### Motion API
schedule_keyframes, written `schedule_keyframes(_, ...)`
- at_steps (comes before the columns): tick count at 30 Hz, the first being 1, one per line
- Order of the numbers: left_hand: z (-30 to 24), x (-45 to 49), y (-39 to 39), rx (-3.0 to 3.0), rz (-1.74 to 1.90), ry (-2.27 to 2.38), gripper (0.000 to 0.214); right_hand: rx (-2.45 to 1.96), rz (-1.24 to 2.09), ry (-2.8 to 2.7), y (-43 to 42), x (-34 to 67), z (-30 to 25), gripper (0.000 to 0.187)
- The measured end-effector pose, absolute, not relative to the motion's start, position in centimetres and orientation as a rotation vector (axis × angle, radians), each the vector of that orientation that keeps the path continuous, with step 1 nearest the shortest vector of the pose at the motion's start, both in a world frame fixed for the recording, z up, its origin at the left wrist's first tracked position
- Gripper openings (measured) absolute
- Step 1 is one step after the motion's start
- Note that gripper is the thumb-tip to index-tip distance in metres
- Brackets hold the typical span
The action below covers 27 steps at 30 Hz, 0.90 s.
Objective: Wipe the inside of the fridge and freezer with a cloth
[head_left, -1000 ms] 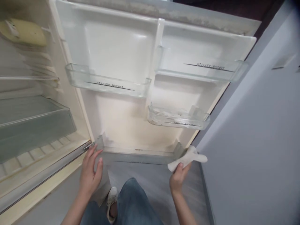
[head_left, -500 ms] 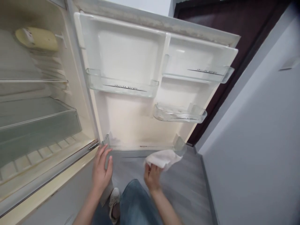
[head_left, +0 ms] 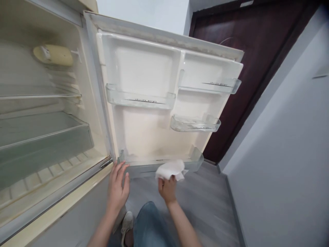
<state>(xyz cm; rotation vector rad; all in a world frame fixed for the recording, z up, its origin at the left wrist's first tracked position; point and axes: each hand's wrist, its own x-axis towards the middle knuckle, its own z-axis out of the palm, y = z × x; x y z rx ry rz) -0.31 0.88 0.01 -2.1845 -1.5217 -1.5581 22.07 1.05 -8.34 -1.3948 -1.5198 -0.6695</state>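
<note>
A white cloth or paper towel (head_left: 170, 169) is pinched in my right hand (head_left: 168, 189), in front of the bottom bin (head_left: 144, 170) of the open fridge door (head_left: 146, 132). The cloth overlaps the bin's front wall; whether it presses on it I cannot tell. My left hand (head_left: 118, 187) has its fingers apart near the lower hinge corner of the door, by the left end of that bin. Nothing shows in this hand, and whether its fingertips touch the bin is unclear.
Higher on the door sit clear pocket shelves, one at the left (head_left: 141, 99) and two at the right (head_left: 195, 124). Left of it, the fridge interior holds a glass shelf (head_left: 38, 96) and a greenish drawer (head_left: 46, 147). A dark red door (head_left: 246, 51) and a pale wall (head_left: 282, 144) stand right.
The view has shifted, showing more above the fridge door. My right hand has moved slightly, and the cloth is more bunched and further left. My left hand stays near the hinge corner, fingers still apart.
</note>
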Motion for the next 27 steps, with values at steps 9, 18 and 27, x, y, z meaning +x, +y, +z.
schedule_keyframes(9, -0.4, 0.4, 0.7, -2.142, -1.627, -1.525, 0.031, -1.335, -0.713, -0.925, 3.0, 31.4, -4.1, 0.06)
schedule_keyframes(18, 0.6, 0.4, 0.2, -2.073, -1.505, -1.504, 0.029, -1.237, -0.802, -1.556, 1.4, 21.2, -8.1, 0.023)
schedule_keyframes(27, 6.0, 0.5, -0.7, -2.149, -1.221, -1.672, 0.03, -0.814, -0.507, -1.97, 2.4, 10.9, -8.1, 0.023)
